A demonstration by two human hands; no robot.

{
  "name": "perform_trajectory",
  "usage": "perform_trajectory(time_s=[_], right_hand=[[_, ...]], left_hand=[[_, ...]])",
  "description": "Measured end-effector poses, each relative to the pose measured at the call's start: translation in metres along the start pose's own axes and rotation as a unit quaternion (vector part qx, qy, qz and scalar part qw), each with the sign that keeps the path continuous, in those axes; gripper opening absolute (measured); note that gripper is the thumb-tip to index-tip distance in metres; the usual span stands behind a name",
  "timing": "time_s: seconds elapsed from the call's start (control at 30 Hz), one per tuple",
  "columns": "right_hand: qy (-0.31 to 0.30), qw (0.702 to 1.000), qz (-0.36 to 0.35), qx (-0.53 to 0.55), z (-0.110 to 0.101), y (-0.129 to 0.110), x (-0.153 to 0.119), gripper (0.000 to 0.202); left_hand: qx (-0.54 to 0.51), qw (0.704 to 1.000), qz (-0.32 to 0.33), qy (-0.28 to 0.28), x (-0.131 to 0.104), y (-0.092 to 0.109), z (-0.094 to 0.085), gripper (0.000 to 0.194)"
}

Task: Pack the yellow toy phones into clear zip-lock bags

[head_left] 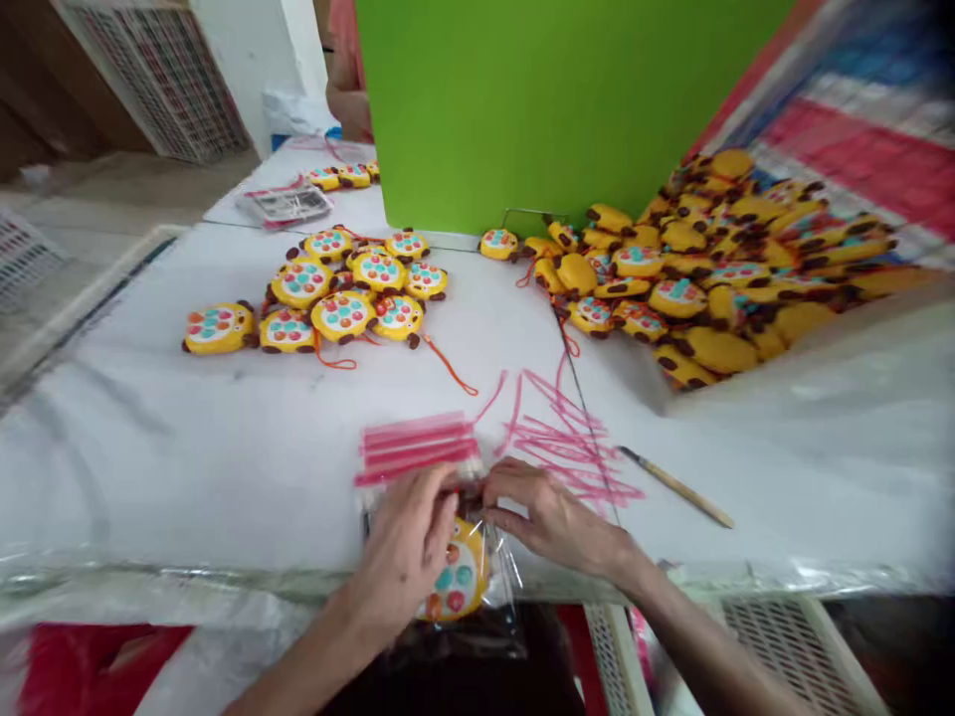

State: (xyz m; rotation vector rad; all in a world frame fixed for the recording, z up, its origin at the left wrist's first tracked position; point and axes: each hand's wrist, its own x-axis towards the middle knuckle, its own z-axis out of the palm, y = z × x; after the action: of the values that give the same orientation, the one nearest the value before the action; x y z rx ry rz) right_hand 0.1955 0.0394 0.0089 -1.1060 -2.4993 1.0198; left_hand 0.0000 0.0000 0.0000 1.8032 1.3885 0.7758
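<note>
At the near table edge, a yellow animal-shaped charm [464, 577] with blue, orange and red dots lies inside a clear plastic bag [511, 597]. My left hand [409, 527] is closed at the upper left of the bag, its fingers bent over the charm's top end. With fingers pinched together, my right hand [541, 512] holds the bag's upper right edge. The fingers partly cover the bag's opening. Just beyond my left hand lies a stack of pink-edged clear bags [419, 446].
Loose pink strips [563, 438] and a wooden-handled tool [677, 487] lie to the right. Several yellow charms [344, 313] are grouped at the left. A larger heap [716, 268] spills from a striped sack [887, 149]. A green panel [552, 109] stands behind; a person's arm [349, 85] shows beyond it.
</note>
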Motion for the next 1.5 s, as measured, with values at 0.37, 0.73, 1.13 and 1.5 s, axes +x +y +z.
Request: perform_trajectory(time_s=[0.37,0.73,1.13,1.5], right_hand=[[0.032,0.995,-0.079,0.044,0.01,0.0,-0.004,0.016],[0.01,0.981,-0.059,0.187,0.015,0.004,-0.007,0.014],[-0.038,0.997,-0.048,0.05,0.003,0.002,0.016,0.007],[-0.03,0.996,-0.065,0.048,0.011,-0.003,0.018,0.01]], left_hand=[[-0.05,0.979,-0.064,-0.19,0.009,0.005,-0.004,0.009],[-0.017,0.972,-0.079,-0.222,0.001,0.006,-0.009,0.017],[0.111,0.988,-0.051,-0.094,0.003,-0.001,-0.005,0.014],[-0.013,0.978,-0.099,-0.181,0.008,-0.003,-0.015,0.009]])
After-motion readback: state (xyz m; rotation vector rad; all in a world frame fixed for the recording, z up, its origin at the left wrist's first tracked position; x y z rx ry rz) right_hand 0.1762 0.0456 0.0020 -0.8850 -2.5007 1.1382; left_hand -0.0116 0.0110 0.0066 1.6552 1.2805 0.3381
